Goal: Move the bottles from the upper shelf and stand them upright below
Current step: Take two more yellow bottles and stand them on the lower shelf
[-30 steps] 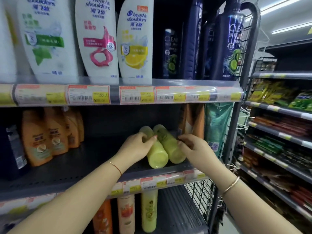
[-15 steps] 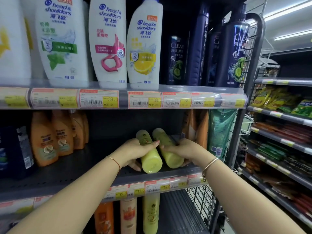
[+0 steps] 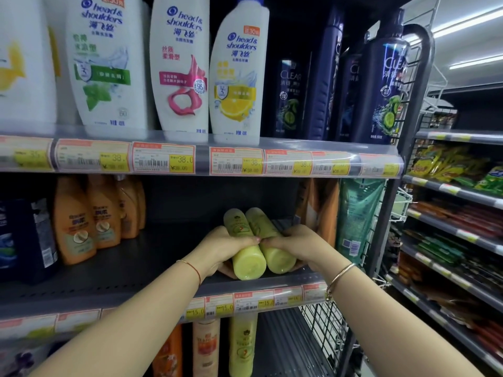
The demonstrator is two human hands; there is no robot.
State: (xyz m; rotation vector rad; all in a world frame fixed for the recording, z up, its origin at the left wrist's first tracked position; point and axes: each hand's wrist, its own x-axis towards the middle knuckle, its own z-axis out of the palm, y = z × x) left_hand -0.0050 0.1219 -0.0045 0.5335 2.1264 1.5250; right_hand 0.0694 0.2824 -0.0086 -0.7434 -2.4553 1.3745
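Two yellow-green bottles lie side by side on the middle shelf (image 3: 136, 270), bases toward me. My left hand (image 3: 220, 247) wraps over the left bottle (image 3: 246, 257). My right hand (image 3: 294, 244) wraps over the right bottle (image 3: 277, 254). My fingertips meet above the gap between the two bottles. On the shelf below stands an upright yellow-green bottle (image 3: 243, 346), beside a pale bottle (image 3: 206, 346) and an orange one (image 3: 168, 355).
Orange bottles (image 3: 89, 219) stand at the left of the middle shelf, orange and green pouches (image 3: 353, 213) at its right. White and dark shampoo bottles fill the top shelf. A wire side panel (image 3: 324, 330) closes the rack on the right; another rack (image 3: 457, 213) stands beyond.
Both hands have closed over the two lying bottles, fingertips now meeting on top. The bottles have slid toward the shelf's front edge. The camera has tilted up slightly.
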